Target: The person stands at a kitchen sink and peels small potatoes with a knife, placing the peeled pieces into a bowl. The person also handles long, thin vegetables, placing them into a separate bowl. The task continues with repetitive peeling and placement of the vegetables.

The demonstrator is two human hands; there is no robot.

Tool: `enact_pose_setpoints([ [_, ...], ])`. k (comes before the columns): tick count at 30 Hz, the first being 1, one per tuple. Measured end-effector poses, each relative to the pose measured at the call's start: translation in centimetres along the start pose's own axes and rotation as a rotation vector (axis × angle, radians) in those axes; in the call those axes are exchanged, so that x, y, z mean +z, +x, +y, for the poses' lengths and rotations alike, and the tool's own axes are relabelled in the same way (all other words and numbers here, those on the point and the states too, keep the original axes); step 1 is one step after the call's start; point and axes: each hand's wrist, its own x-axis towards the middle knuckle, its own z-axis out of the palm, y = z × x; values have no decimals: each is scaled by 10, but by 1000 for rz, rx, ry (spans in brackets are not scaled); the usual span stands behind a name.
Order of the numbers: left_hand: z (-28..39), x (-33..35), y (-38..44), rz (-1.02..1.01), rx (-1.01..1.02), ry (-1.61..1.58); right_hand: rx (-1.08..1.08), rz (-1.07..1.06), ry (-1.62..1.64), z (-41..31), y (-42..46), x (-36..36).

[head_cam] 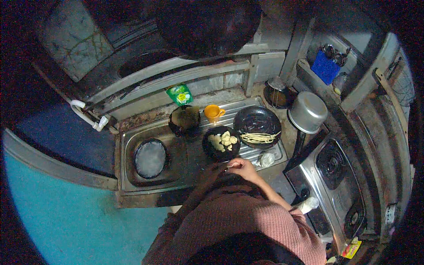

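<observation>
My right hand (244, 169) is above the front edge of the steel sink unit, its fingertips pinched on a small whitish piece. My left arm reaches in from the left in deep shadow, and its hand is too dark to make out. Just beyond my fingers, a black plate (221, 157) holds pale yellow lumps (227, 139), perhaps dough. Beside it on the ribbed drainboard (253, 153) is a larger black plate (256, 117) with several thin pale strips (260, 137) laid together. A small clear plastic-wrapped bundle (266, 159) lies right of my hand.
A round basin of cloudy liquid (150, 158) sits in the sink (179, 165). Behind the plates are an orange mug (212, 112), a dark round vessel (184, 120) and a green pouch (180, 94). An upturned metal pot (308, 111) and a two-burner gas stove (334, 185) stand right.
</observation>
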Motion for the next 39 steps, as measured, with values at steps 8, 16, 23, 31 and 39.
enact_pose_setpoints([
  [8, -19, 3, 1, -125, -161, -233, -78, 24, -518, -28, -5, 1],
  [16, -53, 13, 15, -229, -130, -352, -252, -45, -701, -13, -2, -4],
  [23, -32, 8, 9, -240, -127, -11, -59, -235, -1029, -35, -9, -3],
  [31, -48, 5, 20, -326, 146, 387, -106, -198, -1190, -21, -10, 2],
  [39, -47, 10, 32, -411, 362, 517, -108, -178, -1144, -13, -10, -2],
])
